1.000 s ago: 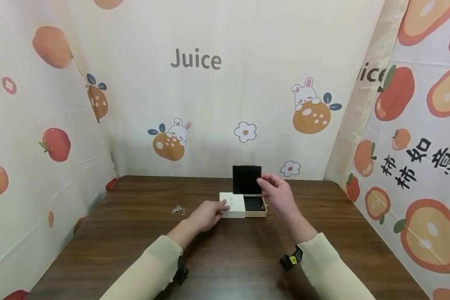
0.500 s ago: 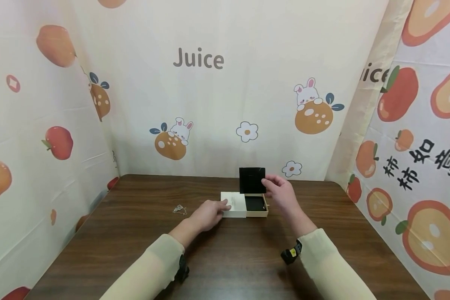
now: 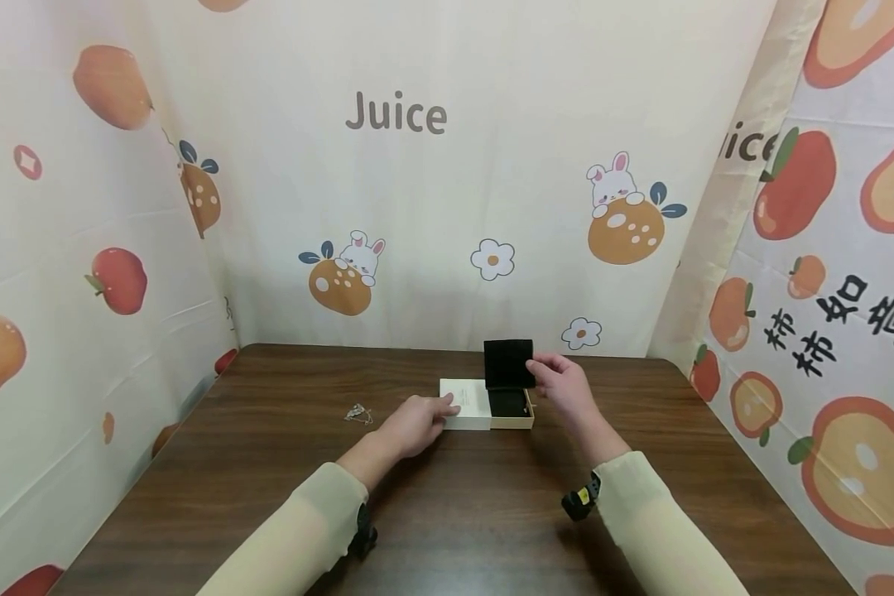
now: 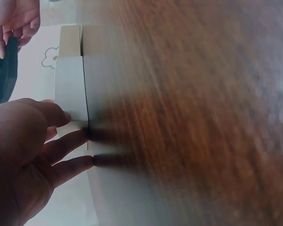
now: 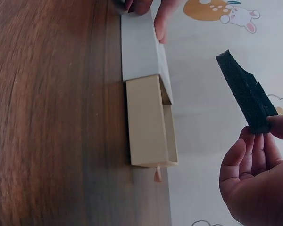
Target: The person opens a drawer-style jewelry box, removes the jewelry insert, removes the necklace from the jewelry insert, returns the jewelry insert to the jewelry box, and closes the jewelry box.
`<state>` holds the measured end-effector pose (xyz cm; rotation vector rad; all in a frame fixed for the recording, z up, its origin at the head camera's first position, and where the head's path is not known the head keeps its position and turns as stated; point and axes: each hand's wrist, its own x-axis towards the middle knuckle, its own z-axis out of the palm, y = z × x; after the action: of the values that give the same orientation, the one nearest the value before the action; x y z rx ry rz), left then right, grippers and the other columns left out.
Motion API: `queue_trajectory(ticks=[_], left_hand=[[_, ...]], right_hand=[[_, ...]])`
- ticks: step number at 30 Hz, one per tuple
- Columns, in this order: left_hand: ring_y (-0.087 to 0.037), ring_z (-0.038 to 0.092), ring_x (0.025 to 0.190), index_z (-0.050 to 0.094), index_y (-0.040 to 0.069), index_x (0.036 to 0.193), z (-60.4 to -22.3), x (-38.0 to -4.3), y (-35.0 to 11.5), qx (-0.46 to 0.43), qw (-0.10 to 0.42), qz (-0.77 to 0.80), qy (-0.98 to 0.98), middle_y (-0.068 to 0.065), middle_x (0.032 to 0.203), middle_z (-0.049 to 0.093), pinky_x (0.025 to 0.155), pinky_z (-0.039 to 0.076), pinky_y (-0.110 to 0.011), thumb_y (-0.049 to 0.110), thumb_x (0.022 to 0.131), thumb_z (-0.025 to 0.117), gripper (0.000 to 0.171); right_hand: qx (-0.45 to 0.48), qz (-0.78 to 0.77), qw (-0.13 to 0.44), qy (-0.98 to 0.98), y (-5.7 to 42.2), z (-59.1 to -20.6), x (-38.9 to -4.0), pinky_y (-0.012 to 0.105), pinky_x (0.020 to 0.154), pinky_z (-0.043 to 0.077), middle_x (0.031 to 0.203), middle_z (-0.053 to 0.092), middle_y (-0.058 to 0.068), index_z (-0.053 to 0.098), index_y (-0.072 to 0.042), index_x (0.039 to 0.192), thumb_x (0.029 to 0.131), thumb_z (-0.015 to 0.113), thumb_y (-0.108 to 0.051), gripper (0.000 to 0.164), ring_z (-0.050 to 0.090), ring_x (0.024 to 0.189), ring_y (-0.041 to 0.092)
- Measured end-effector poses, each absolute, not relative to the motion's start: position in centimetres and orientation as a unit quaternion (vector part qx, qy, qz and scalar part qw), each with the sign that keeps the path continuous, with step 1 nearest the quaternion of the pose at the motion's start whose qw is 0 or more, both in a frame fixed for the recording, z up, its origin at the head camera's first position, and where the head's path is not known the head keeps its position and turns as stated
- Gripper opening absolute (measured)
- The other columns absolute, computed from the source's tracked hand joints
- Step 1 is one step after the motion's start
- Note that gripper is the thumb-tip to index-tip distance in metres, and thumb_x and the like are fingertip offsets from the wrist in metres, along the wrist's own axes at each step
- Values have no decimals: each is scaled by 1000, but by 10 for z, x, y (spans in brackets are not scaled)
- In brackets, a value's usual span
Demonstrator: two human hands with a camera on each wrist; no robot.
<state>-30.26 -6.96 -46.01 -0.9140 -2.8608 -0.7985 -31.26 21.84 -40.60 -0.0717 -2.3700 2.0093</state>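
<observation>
A small drawer box has a pale sleeve (image 3: pixel 467 397) and a beige inner tray (image 5: pixel 145 122), pulled partly out to the right. My left hand (image 3: pixel 410 426) holds the sleeve's left end, thumb on top and fingers at the side. Above the tray's far side, my right hand (image 3: pixel 566 389) pinches a black foam pad (image 3: pixel 505 364) by its right edge between thumb and fingers. In the right wrist view, the pad appears edge-on with a small notch. The tray's inside looks black from the head view. Left of the box lies a silver chain (image 3: pixel 358 414).
The box rests on a dark wooden table (image 3: pixel 283 463), toward its back edge. A printed fabric curtain (image 3: pixel 432 190) rises behind and along both sides. A short ribbon tab (image 5: pixel 157 175) sticks out of the tray's end.
My right hand has moved the black pad a little right and lower, its face turning more toward the head camera. My left hand and the box stay in place.
</observation>
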Motion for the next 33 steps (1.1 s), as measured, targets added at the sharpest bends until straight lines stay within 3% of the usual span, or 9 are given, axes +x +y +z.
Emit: queue_trajectory(ticks=[4,9,17,24,33], left_hand=[[-35,64,144,77,7,138,-461,-303,-70,-296,21,-255,-920,-20,157,62,116,55,-49,-1,105,66,36],[-35,64,144,77,6,138,-462,-303,-69,-297,20,-255,-920,-21,156,62,116,55,-49,-3,105,66,36],[-35,64,144,77,6,137,-463,-304,-69,-297,22,-256,-920,-20,156,62,116,55,-49,-3,105,66,36],[-34,63,145,76,6,139,-461,-304,-69,-296,17,-251,-922,-19,157,61,116,55,-49,-2,105,67,36],[-35,64,144,76,6,139,-461,-303,-69,-294,16,-252,-922,-19,158,61,116,55,-49,-1,105,68,37]], right_hand=[[-36,639,9,-768,221,-412,-315,22,79,56,97,59,-3,66,1,140,112,65,-27,39,55,91,13],[-49,613,-2,-789,225,-422,-317,28,89,58,113,65,5,66,-4,144,113,63,-32,42,58,104,22],[-49,593,0,-804,228,-434,-319,35,89,60,89,62,3,69,0,140,112,65,-31,42,62,97,28],[-54,573,-6,-818,233,-439,-321,29,84,57,107,68,12,71,2,137,112,64,-31,43,63,96,24],[-60,549,-23,-833,239,-444,-322,31,80,49,92,65,4,72,4,133,111,64,-30,41,61,80,19]])
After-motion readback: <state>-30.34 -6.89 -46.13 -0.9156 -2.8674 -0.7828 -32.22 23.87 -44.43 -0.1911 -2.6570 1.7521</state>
